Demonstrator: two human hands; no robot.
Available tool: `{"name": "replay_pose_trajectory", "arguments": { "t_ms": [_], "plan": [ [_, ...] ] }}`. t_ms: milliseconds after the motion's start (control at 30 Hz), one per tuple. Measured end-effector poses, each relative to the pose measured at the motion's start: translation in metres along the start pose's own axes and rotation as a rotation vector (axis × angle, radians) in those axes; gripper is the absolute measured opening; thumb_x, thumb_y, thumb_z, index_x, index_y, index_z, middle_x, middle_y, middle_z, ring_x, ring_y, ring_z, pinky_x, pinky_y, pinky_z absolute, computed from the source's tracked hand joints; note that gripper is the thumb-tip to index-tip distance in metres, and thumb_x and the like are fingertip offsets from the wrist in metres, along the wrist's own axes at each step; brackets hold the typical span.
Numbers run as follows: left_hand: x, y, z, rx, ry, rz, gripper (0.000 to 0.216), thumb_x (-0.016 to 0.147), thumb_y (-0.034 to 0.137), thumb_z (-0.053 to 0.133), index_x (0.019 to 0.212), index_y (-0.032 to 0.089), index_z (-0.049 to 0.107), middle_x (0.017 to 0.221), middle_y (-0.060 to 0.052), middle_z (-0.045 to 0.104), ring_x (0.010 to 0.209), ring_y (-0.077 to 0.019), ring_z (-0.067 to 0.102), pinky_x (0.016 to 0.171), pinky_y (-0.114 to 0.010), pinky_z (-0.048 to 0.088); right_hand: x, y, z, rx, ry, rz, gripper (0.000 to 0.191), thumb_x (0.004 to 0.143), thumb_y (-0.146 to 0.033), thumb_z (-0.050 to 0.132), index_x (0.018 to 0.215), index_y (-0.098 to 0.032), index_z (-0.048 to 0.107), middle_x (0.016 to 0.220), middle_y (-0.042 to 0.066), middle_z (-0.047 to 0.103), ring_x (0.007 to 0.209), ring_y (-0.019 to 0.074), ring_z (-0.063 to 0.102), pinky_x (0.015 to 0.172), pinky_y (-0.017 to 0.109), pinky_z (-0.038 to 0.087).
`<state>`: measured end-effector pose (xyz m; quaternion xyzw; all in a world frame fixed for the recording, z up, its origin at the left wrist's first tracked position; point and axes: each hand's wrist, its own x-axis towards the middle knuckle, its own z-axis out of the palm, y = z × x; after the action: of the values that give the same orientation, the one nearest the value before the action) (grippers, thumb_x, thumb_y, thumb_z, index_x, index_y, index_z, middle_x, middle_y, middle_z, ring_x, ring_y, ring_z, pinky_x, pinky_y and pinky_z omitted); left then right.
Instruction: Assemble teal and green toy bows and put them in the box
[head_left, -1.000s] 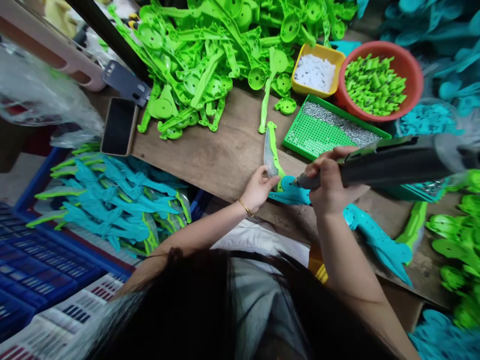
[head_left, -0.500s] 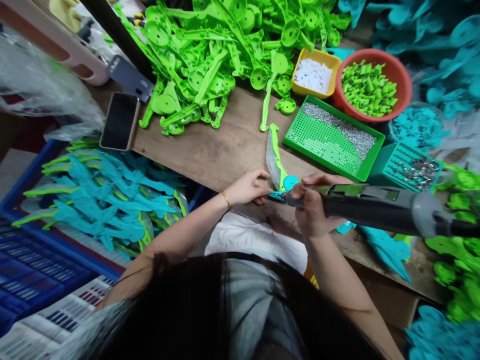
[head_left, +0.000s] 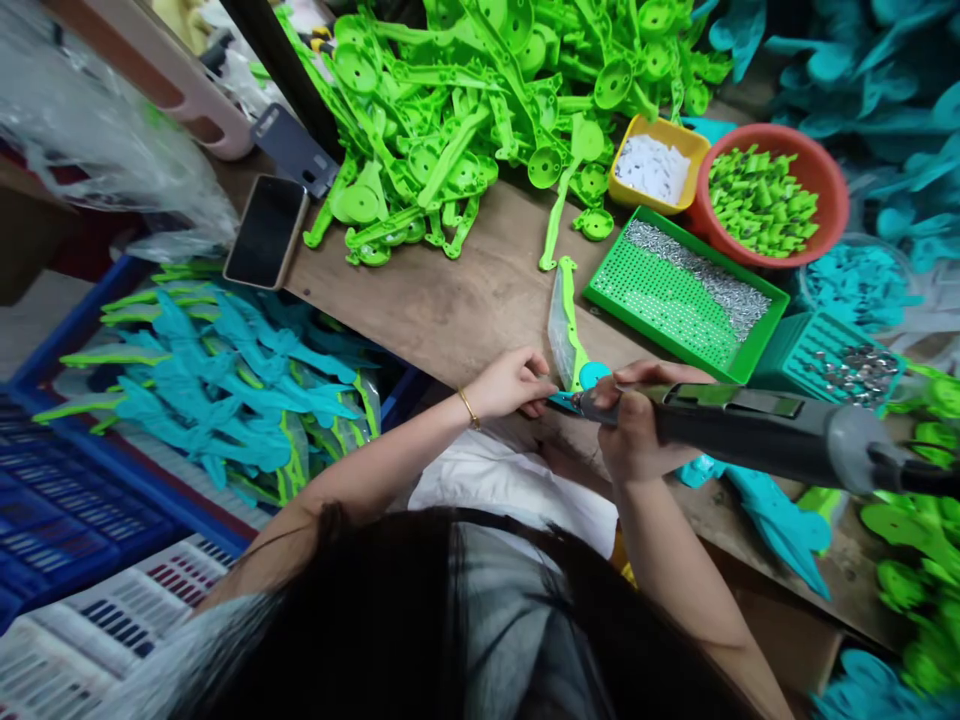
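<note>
left hand: one, bare, bracelet at the wrist; fingers curled nearly closed, thumb and forefinger tips together at the nine o'clock end of the workpiece; whether they pinch it cannot be told. right hand: one, bare, wrapped round a dark grey power driver, the tool's tip at the blue part. workpiece: one, blue and green, between the hands at the near edge of the wooden bench, green arm pointing to twelve. step in hand, as judged: driving a fastener into the blue part; fastener itself hidden. next move, as judged: calls for a tip held square and a steady workpiece. surroundings, by clock from the workpiece: at eleven, heap of loose green parts; at one, yellow bowl of white bits; at two, green perforated tray of small metal pieces, red bowl beyond, holding small green parts; at three, teal basket of metal bits; at four, second blue-and-green piece; at nine, blue crate piled with similar pieces; at ten, phone, lying flat.
</note>
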<state>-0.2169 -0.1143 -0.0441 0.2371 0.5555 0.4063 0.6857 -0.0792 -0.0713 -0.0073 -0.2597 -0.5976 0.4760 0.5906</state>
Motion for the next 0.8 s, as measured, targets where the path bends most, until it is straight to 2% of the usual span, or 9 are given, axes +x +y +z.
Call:
{"name": "replay_pose_trajectory", "arguments": {
  "t_ms": [133,333,433,533,600,667,733,800],
  "plan": [
    [0.001,-0.005,0.001,-0.022,0.018,0.046,0.028,0.080,0.009,0.065,0.085,0.019,0.039,0.048,0.008,0.060,0.042,-0.0106,0.062,0.046,-0.020,0.054,-0.004,0.006,-0.004,-0.046,-0.014,0.011,0.030,0.075,-0.027,0.072,0.101,-0.028,0.057,0.074,-0.006,0.061,0.051,0.0102,0.056,0.048,0.026,0.048],
    [0.000,-0.008,0.003,-0.064,0.049,0.067,0.034,0.079,0.014,0.068,0.084,0.020,0.036,0.047,0.009,0.059,0.041,-0.0113,0.062,0.043,-0.019,0.052,-0.005,0.013,-0.002,-0.002,-0.054,0.047,0.031,0.076,-0.021,0.072,0.103,-0.027,0.058,0.072,-0.006,0.060,0.052,0.0094,0.055,0.050,0.025,0.047],
    [-0.002,-0.008,0.004,-0.077,0.048,0.055,0.035,0.078,0.016,0.070,0.084,0.020,0.036,0.048,0.008,0.060,0.041,-0.0120,0.062,0.044,-0.020,0.053,-0.003,0.008,0.002,0.055,-0.051,0.057,0.030,0.077,-0.017,0.070,0.102,-0.028,0.058,0.068,-0.008,0.059,0.050,0.0077,0.055,0.049,0.023,0.047],
    [-0.003,-0.010,0.002,-0.106,0.039,0.037,0.033,0.078,0.016,0.070,0.085,0.019,0.038,0.051,0.007,0.062,0.046,-0.0125,0.065,0.049,-0.022,0.056,0.011,-0.006,0.000,0.092,-0.022,0.116,0.023,0.077,-0.017,0.070,0.096,-0.026,0.059,0.075,-0.007,0.065,0.050,0.0072,0.057,0.047,0.022,0.048],
    [-0.004,-0.011,-0.001,-0.132,0.012,0.031,0.034,0.077,0.019,0.073,0.086,0.018,0.040,0.055,0.005,0.064,0.052,-0.0131,0.068,0.055,-0.024,0.058,0.031,-0.012,-0.007,0.088,0.067,0.054,0.018,0.079,-0.021,0.069,0.095,-0.025,0.061,0.082,-0.005,0.068,0.048,0.0074,0.057,0.044,0.023,0.046],
    [-0.004,-0.012,-0.004,-0.148,-0.022,0.033,0.037,0.075,0.023,0.076,0.089,0.017,0.042,0.060,0.004,0.065,0.058,-0.0139,0.070,0.059,-0.025,0.059,0.059,-0.011,-0.017,0.036,0.214,-0.088,0.015,0.080,-0.024,0.068,0.094,-0.022,0.063,0.082,-0.003,0.069,0.047,0.0076,0.058,0.043,0.023,0.046],
    [-0.004,-0.013,-0.006,-0.143,-0.042,0.044,0.041,0.072,0.028,0.078,0.091,0.017,0.043,0.062,0.003,0.066,0.060,-0.0145,0.070,0.060,-0.026,0.059,0.088,0.001,-0.028,-0.041,0.349,-0.160,0.013,0.078,-0.025,0.069,0.088,-0.020,0.062,0.078,-0.003,0.068,0.052,0.0081,0.061,0.050,0.024,0.050],
    [-0.004,-0.014,-0.007,-0.122,-0.037,0.063,0.045,0.070,0.032,0.079,0.091,0.018,0.042,0.061,0.003,0.066,0.058,-0.0143,0.069,0.058,-0.026,0.059,0.111,0.022,-0.038,-0.104,0.425,-0.143,0.016,0.076,-0.026,0.072,0.084,-0.021,0.058,0.072,-0.005,0.063,0.057,0.0086,0.062,0.061,0.027,0.055]
  ]
}}
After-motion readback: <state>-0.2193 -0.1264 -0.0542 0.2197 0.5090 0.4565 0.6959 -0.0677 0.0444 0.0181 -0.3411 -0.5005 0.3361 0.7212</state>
